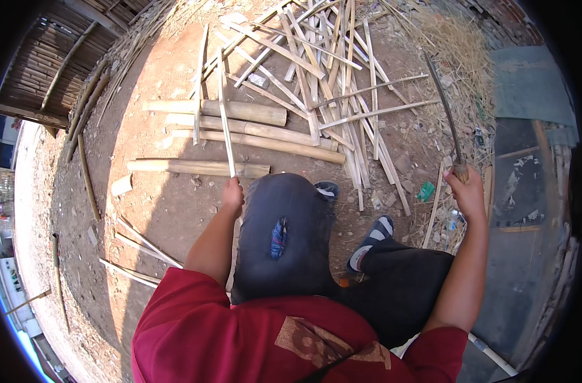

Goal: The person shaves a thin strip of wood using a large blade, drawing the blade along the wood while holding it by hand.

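Note:
My left hand (233, 193) is closed round the near end of a long, pale split bamboo strip (225, 118), which points away from me over the bamboo poles. Out to the right, my right hand (467, 189) grips the handle of a machete (445, 102). Its long, dark, narrow blade points up and away, well apart from the strip. Just beyond my left hand lies a cut bamboo pole (189, 167), with more poles (240, 125) side by side farther off. A large loose heap of split bamboo strips (329, 70) covers the ground ahead.
My bent knee (281, 223) in dark trousers rises between my arms; a sandalled foot (374, 239) rests to its right. Dry straw (460, 57) and a dark sheet panel (527, 185) line the right side. A slatted bamboo structure (54, 57) stands at far left. More strips (137, 249) lie near left.

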### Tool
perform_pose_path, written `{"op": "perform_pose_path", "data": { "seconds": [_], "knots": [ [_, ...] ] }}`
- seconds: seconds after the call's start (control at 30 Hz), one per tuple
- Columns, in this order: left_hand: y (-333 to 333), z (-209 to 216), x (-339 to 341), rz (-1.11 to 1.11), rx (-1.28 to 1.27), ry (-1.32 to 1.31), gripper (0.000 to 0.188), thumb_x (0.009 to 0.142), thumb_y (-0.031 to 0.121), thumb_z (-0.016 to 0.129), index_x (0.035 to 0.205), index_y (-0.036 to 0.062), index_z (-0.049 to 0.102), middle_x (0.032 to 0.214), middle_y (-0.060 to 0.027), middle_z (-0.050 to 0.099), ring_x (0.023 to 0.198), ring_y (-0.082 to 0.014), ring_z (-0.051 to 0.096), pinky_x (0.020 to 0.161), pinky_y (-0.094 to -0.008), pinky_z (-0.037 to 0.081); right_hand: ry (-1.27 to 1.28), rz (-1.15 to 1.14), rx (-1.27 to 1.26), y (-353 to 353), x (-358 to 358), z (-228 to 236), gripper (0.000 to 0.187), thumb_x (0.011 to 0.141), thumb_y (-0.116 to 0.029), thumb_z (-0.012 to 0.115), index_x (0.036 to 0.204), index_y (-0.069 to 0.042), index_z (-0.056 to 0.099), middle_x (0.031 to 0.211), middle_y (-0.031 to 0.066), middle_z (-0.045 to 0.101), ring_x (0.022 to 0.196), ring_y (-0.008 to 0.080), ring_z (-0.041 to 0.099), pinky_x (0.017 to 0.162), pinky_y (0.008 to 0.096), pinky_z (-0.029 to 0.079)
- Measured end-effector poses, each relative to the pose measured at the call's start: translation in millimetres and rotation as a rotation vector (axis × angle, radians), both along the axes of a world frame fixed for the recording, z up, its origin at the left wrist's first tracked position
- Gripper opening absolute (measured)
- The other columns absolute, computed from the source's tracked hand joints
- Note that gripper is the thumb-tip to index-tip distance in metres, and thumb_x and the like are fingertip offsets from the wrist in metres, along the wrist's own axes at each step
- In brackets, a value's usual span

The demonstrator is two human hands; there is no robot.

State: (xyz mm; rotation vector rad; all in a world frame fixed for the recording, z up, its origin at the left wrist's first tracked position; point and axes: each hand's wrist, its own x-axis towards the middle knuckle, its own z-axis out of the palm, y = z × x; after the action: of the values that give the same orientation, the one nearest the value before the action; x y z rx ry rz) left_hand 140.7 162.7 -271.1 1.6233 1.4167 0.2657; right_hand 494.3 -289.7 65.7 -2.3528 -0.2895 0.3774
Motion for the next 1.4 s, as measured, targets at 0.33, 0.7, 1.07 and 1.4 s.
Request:
{"op": "perform_pose_path", "data": {
  "seconds": [0.33,0.7,1.07,1.4],
  "knots": [
    [-43.7,228.4,-49.5,-0.11,0.606,0.02,0.036,0.105,0.036,0.051,0.097,0.0013,0.056,0.075,-0.0214,0.063,0.068,-0.0409,0.062,0.062,-0.0482,0.046,-0.194,0.291,0.06,22.0,-49.0,32.2,0.041,0.082,-0.027,0.082,0.102,0.005,0.066,0.083,0.0116,0.069,0.077,0.0177,0.065,0.074,0.0348,0.051],
    [-170.7,390.1,48.8,-0.687,0.689,-0.228,0.031,0.104,0.028,0.055,0.093,-0.0008,0.05,0.074,-0.0263,0.06,0.071,-0.0488,0.059,0.062,-0.0514,0.045,-0.668,0.651,0.163,32.4,-112.9,60.8,0.036,0.075,-0.032,0.083,0.095,-0.006,0.068,0.083,0.015,0.069,0.079,0.0393,0.067,0.069,0.0444,0.052],
    [-241.4,390.6,71.4,-0.961,0.786,-0.154,0.03,0.102,0.028,0.056,0.094,0.0005,0.049,0.072,-0.0231,0.059,0.069,-0.0474,0.059,0.061,-0.0531,0.044,-0.578,0.339,0.08,-36.5,-61.7,53.5,0.035,0.077,-0.035,0.081,0.097,-0.009,0.071,0.08,0.0172,0.068,0.076,0.04,0.067,0.066,0.0459,0.051],
    [-257.9,394.2,99.2,-1.047,0.651,-0.094,0.035,0.104,0.032,0.054,0.092,-0.0002,0.048,0.069,-0.0245,0.059,0.068,-0.0476,0.06,0.062,-0.053,0.044,-0.505,0.359,0.07,-33.2,-55.0,38.8,0.034,0.077,-0.029,0.075,0.107,-0.013,0.073,0.091,0.0197,0.071,0.088,0.0402,0.068,0.077,0.048,0.055]
  ]
}}
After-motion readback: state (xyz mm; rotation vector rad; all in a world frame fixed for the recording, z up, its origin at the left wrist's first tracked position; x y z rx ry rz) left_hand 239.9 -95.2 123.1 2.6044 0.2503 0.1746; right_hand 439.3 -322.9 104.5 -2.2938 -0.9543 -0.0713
